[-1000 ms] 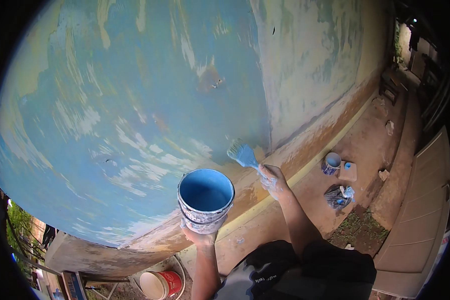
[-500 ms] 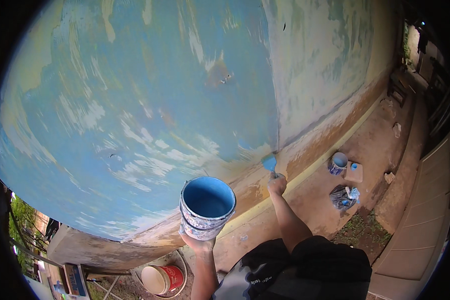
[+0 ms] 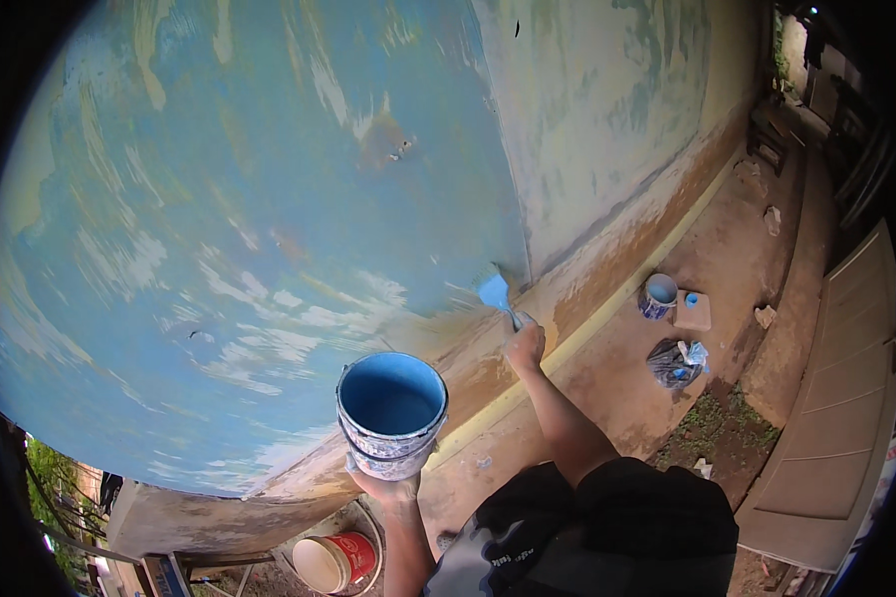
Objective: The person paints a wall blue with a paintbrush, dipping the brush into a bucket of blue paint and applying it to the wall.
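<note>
My left hand [image 3: 386,486] grips a paint-splashed bucket [image 3: 392,453] from below, and its inside is coated with blue paint. My right hand [image 3: 525,344] is closed round the handle of a paintbrush [image 3: 494,290]. The brush's wide, blue-coated head is at the lower part of the wall [image 3: 368,219], by the vertical corner line; whether the bristle tips press on it is hard to tell. Blue paint covers most of this wall in streaks, with pale patches showing through. The bucket is nearly upright, its mouth facing me.
On the ledge at right stand a paint tin [image 3: 658,296] and a pale block [image 3: 693,311] with a blue-topped item, near a dark plastic bag [image 3: 673,364]. A red-and-white bucket [image 3: 335,561] lies at lower left. A brown door panel [image 3: 816,428] leans at far right.
The brush and my right hand have moved up and left along the wall's lower edge. The bucket in my left hand has shifted slightly left in view; the whole view has turned a little.
</note>
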The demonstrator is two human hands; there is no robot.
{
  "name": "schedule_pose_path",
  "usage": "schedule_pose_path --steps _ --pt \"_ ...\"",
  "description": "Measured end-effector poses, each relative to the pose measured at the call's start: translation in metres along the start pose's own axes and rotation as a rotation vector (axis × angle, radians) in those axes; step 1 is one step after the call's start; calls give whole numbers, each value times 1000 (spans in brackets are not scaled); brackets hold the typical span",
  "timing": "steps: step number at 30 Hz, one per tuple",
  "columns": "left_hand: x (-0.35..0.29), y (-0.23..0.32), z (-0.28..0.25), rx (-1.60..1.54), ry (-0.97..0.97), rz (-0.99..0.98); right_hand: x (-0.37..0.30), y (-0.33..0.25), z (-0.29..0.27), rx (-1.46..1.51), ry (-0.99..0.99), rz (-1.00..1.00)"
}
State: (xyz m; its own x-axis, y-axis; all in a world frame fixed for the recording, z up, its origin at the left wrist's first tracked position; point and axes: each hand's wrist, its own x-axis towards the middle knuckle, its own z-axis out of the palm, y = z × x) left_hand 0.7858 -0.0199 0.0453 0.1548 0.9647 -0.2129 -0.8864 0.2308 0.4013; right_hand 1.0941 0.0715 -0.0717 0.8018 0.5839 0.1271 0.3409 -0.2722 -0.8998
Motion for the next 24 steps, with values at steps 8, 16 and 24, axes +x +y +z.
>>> schedule_pose_path --steps 8,16,24 --pt "7 0 10 -82 -32 -33 35 78 17 154 186 115" --pt "17 -2 19 -54 -46 -93 -35 39 2 -30 -335 -286" --pt "22 1 12 -49 -39 -83 60 98 -22 -324 -118 -98"
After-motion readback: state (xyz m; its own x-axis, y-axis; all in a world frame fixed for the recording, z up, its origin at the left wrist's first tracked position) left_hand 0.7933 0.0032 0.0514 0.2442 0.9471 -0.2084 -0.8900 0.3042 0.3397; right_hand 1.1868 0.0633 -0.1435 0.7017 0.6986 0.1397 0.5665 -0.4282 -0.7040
